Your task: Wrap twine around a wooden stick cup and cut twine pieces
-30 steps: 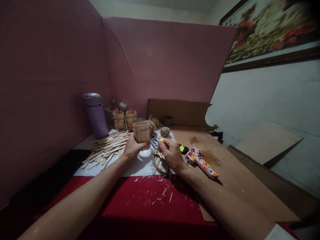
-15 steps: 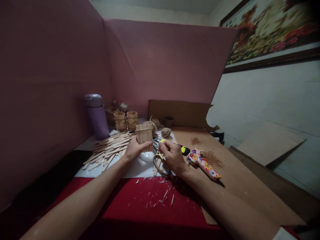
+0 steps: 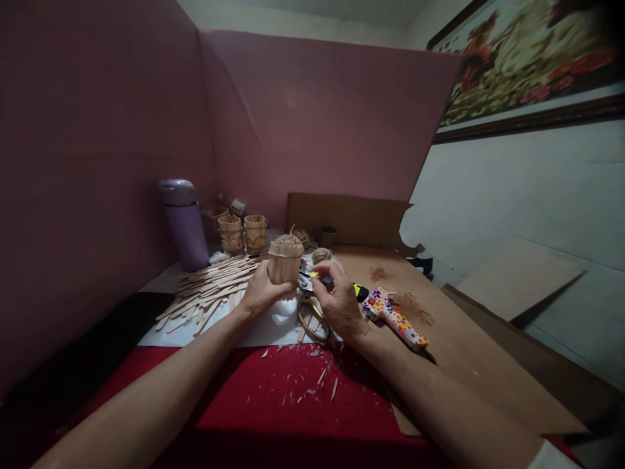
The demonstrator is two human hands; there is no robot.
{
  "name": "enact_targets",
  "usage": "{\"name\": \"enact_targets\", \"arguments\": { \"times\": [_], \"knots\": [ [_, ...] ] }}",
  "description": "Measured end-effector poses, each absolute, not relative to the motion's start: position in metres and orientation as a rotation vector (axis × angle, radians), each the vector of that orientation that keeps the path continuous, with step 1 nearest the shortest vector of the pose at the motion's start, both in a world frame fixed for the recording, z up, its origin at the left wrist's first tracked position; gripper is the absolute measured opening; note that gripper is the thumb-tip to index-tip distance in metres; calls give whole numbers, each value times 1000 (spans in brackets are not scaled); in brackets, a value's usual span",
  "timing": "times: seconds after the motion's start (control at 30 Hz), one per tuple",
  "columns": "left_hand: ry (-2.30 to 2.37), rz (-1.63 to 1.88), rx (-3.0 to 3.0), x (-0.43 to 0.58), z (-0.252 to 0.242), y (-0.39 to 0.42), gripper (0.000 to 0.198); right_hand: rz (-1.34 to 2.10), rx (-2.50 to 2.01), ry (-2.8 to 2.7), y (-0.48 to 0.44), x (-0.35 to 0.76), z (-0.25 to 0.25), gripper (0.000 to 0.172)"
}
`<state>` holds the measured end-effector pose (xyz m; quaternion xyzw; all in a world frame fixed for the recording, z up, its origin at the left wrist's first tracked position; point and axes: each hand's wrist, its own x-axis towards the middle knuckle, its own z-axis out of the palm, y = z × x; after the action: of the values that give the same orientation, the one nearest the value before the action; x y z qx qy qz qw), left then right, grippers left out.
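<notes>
My left hand [image 3: 263, 290] is wrapped round a small cup made of upright wooden craft sticks [image 3: 284, 262], holding it raised and nearly upright. A thin band circles the cup near its rim. To the right of it, my right hand [image 3: 336, 296] has thumb and forefinger brought close in a pinch shape; whatever may be between them is too small to make out. Just below and left of that hand lie scissors [image 3: 312, 319] with gold-coloured handles. A yellow and black utility knife [image 3: 360, 292] is partly hidden behind my right fingers.
Loose craft sticks [image 3: 209, 286] are spread on white paper at left. Behind stand two finished stick cups [image 3: 255, 234], a purple bottle [image 3: 184, 228] and a twine ball [image 3: 322, 255]. A flower-patterned glue gun [image 3: 395, 316] rests on cardboard [image 3: 469, 371]. Scraps litter the red cloth [image 3: 283, 417].
The cup has tilted so that its rim shows more, and it sits slightly farther right. My right thumb and forefinger have shifted a little and their bend has changed.
</notes>
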<state>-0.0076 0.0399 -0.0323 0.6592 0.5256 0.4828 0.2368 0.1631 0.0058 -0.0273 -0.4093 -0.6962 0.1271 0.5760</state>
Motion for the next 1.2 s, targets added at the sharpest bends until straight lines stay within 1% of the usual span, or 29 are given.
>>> {"name": "enact_targets", "arguments": {
  "times": [0.07,0.13,0.17,0.27,0.3,0.37,0.5,0.63,0.77,0.87,0.93,1.2],
  "knots": [
    [1442,1263,1922,-7,-28,35,52,254,-913,-1588,5,166,-20,24],
    [1346,1211,2090,-6,-22,27,48,190,-874,-1599,4,171,-11,29],
    [1280,1199,2167,-5,-19,23,48,145,-857,-1630,3,174,-6,29],
    [1187,1169,2275,-4,-12,11,50,43,-832,-1750,2,181,4,16],
    [1185,1149,2266,-3,-10,9,51,56,-832,-1781,2,182,6,14],
    [1164,1072,2214,-3,-8,6,52,192,-828,-1815,3,183,6,19],
    [984,936,2000,-7,-3,7,55,612,-762,-1836,6,182,2,25],
    [881,1009,1851,-10,2,6,54,787,-671,-1833,3,178,-1,25],
    [855,1014,1837,-10,4,2,48,845,-642,-1849,-5,174,3,21],
    [855,969,1824,-9,4,1,53,812,-667,-1878,-9,173,8,18],
    [880,949,1825,-9,5,1,55,821,-662,-1892,-9,174,10,20],
    [868,886,1918,-8,7,0,38,924,-718,-1911,-4,177,7,27]
  ]
}}
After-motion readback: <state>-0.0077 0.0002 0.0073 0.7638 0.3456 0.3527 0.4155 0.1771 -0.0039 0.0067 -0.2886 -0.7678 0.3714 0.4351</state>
